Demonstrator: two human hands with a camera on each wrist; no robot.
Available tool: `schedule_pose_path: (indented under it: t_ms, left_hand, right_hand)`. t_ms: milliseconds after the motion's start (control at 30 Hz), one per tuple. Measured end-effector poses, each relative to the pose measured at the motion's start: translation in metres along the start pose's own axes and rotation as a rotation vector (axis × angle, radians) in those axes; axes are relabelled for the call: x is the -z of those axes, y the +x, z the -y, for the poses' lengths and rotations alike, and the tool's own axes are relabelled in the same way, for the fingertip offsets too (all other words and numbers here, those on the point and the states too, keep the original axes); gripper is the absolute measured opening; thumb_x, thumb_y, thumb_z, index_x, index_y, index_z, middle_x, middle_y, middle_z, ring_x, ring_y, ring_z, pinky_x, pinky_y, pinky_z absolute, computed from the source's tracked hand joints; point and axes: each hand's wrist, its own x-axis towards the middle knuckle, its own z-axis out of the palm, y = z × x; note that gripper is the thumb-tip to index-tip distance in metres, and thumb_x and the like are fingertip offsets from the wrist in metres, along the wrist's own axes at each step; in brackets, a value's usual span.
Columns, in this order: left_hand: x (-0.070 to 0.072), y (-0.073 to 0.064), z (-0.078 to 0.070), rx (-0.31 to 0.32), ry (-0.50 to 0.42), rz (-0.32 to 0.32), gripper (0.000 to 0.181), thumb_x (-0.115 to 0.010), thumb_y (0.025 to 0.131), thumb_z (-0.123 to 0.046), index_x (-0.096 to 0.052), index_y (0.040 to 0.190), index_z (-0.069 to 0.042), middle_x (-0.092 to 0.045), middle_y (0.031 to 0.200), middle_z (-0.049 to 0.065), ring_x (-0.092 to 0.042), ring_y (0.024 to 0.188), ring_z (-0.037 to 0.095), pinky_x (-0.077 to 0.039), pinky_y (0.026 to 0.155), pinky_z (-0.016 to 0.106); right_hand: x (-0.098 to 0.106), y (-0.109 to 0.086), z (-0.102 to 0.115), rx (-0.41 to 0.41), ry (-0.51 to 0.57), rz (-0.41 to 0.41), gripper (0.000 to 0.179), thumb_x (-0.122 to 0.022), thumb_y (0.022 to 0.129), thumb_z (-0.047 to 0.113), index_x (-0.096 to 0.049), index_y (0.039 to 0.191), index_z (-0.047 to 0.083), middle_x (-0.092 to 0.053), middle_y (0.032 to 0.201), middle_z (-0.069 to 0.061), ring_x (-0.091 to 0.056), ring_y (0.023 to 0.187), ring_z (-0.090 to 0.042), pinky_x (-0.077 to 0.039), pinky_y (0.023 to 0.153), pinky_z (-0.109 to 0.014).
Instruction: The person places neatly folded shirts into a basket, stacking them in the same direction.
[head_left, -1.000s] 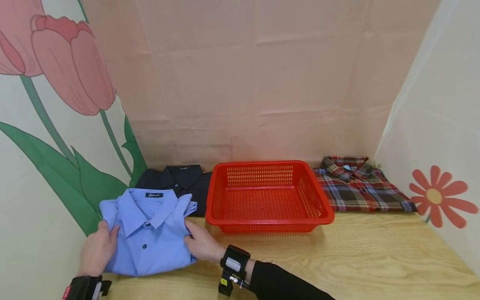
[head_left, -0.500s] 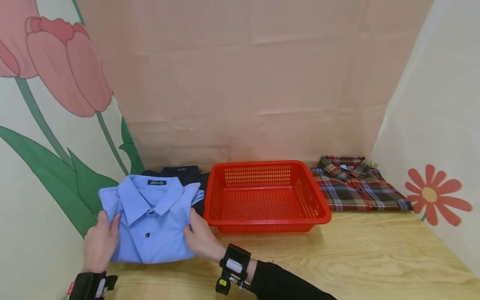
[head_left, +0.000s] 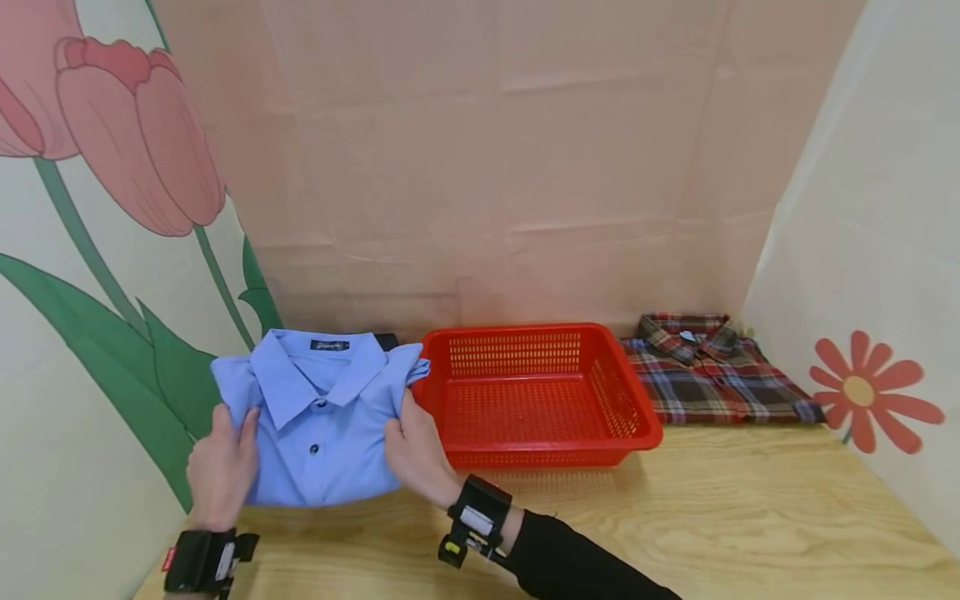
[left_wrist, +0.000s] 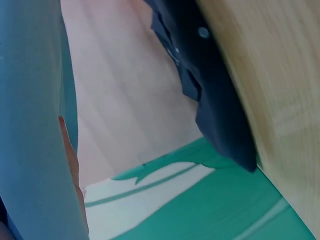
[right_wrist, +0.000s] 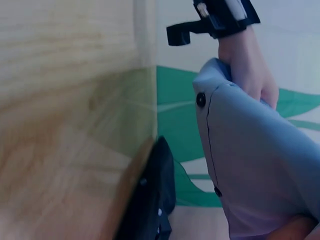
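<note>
A folded light-blue collared shirt (head_left: 322, 433) is held up over the left part of the table. My left hand (head_left: 222, 467) grips its left edge, thumb on the front. On the opposite edge, my right hand (head_left: 420, 446) pinches the fabric below the short sleeve. The right wrist view catches the shirt's underside, raised off the wood. Behind it lies a folded black shirt (left_wrist: 215, 95), mostly hidden in the head view by the blue one. A red plastic basket (head_left: 540, 458) stands just right of my right hand, with nothing inside.
A folded plaid shirt (head_left: 723, 387) lies right of the basket at the back of the wooden table (head_left: 712, 517). Walls with painted flowers flank the table left and right, and a pinkish sheet (head_left: 480, 167) covers the back.
Both hands have carried the blue shirt upward, away from me and slightly right. It now covers most of the black shirt and overlaps the basket's left rim in the head view.
</note>
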Motion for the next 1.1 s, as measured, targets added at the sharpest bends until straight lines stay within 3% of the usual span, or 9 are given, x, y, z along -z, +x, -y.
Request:
schedule_pose_path:
  t_ms: [100, 233, 400, 467, 700, 867, 1100]
  left_hand:
    - [-0.003, 0.002, -0.008, -0.009, -0.016, -0.012, 0.036, -0.045, 0.1, -0.032, -0.042, 0.097, 0.003, -0.039, 0.05, 0.018, -0.046, 0.043, 0.039, -0.03, 0.037, 0.05]
    - [-0.008, 0.005, -0.017, -0.039, -0.039, -0.048, 0.034, -0.047, 0.099, -0.031, -0.043, 0.095, 0.002, -0.039, 0.05, 0.017, -0.045, 0.043, 0.038, -0.03, 0.038, 0.049]
    - [-0.014, 0.008, -0.026, -0.064, -0.055, -0.066, 0.032, -0.048, 0.099, -0.03, -0.044, 0.094, 0.001, -0.039, 0.051, 0.015, -0.043, 0.042, 0.034, -0.028, 0.037, 0.045]
    - [-0.016, 0.009, -0.029, -0.065, -0.066, -0.06, 0.032, -0.048, 0.099, -0.031, -0.044, 0.095, 0.001, -0.039, 0.051, 0.014, -0.042, 0.041, 0.032, -0.027, 0.037, 0.042]
    - [-0.022, 0.01, -0.039, -0.067, -0.091, -0.063, 0.032, -0.047, 0.099, -0.031, -0.047, 0.092, 0.0, -0.038, 0.051, 0.012, -0.041, 0.042, 0.029, -0.028, 0.037, 0.04]
    - [-0.027, 0.009, -0.046, -0.091, -0.106, -0.067, 0.032, -0.05, 0.098, -0.028, -0.047, 0.082, -0.001, -0.035, 0.049, 0.01, -0.039, 0.04, 0.027, -0.027, 0.037, 0.039]
    - [-0.031, 0.013, -0.061, -0.103, -0.146, -0.046, 0.031, -0.049, 0.099, -0.027, -0.048, 0.083, -0.001, -0.04, 0.051, 0.012, -0.043, 0.044, 0.028, -0.031, 0.039, 0.039]
  right_hand:
    - [0.008, 0.005, -0.004, -0.032, -0.025, 0.0, 0.038, -0.037, 0.097, 0.02, -0.039, 0.133, 0.011, -0.054, 0.114, -0.006, -0.049, 0.099, -0.019, -0.046, 0.081, -0.041]
    - [0.014, 0.01, -0.007, -0.076, 0.098, 0.009, 0.033, -0.038, 0.1, 0.028, -0.041, 0.127, 0.011, -0.055, 0.101, -0.008, -0.054, 0.088, -0.019, -0.049, 0.072, -0.038]
    - [0.02, 0.016, -0.011, -0.1, 0.117, -0.028, 0.041, -0.051, 0.095, 0.043, -0.047, 0.124, 0.014, -0.061, 0.108, -0.006, -0.058, 0.092, -0.017, -0.052, 0.078, -0.04]
    - [0.023, 0.018, -0.013, -0.106, 0.094, -0.048, 0.04, -0.055, 0.093, 0.042, -0.051, 0.122, 0.015, -0.063, 0.109, -0.005, -0.059, 0.091, -0.016, -0.053, 0.079, -0.041]
    - [0.038, 0.022, -0.026, -0.083, 0.097, -0.063, 0.026, -0.059, 0.093, 0.033, -0.058, 0.109, 0.013, -0.066, 0.091, -0.005, -0.06, 0.074, -0.014, -0.054, 0.066, -0.037]
    - [0.046, 0.021, -0.036, -0.071, 0.089, -0.063, 0.028, -0.059, 0.093, 0.031, -0.056, 0.114, 0.013, -0.066, 0.099, -0.005, -0.061, 0.08, -0.014, -0.055, 0.072, -0.039]
    - [0.063, 0.024, -0.045, -0.056, 0.089, -0.057, 0.038, -0.059, 0.093, 0.029, -0.054, 0.127, 0.012, -0.065, 0.114, -0.009, -0.062, 0.091, -0.017, -0.055, 0.08, -0.045]
